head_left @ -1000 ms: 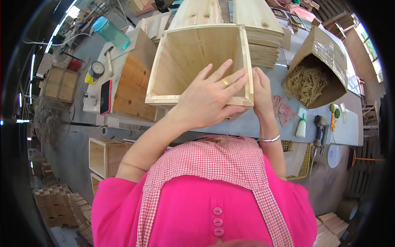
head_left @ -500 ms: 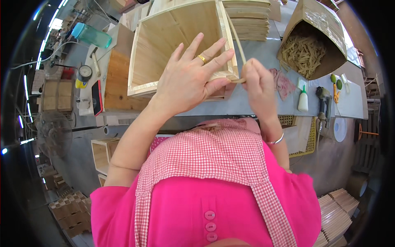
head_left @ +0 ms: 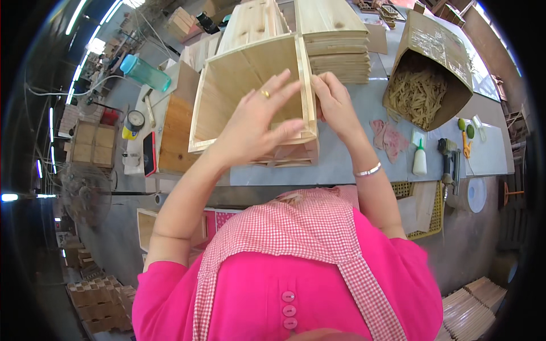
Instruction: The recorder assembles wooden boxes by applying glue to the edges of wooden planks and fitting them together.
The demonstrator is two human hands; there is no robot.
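A pale wooden box point(head_left: 250, 57) lies tilted on the bench with its open side toward me. My left hand point(head_left: 253, 122) is over the opening, fingers spread and slightly blurred, gripping nothing. A thin wooden strip point(head_left: 306, 85) runs along the box's right rim. At that rim my right hand point(head_left: 336, 105) has thumb and fingers closed on the strip's outer edge; its fingertips are partly hidden. Beneath the box's front edge, another wooden frame part point(head_left: 290, 154) shows.
Stacked wooden panels point(head_left: 333, 42) stand behind. To the right are a carton point(head_left: 438, 48) of wood strips, a pink cloth point(head_left: 389, 139), a glue bottle point(head_left: 420, 161) and a nail gun point(head_left: 449, 159). On the left: a blue bottle point(head_left: 148, 74), a hammer point(head_left: 149, 108) and a phone point(head_left: 149, 153).
My right hand has moved from the box's lower right corner up along its right rim; the loose strip now lies against that rim. My left hand has lifted off the corner.
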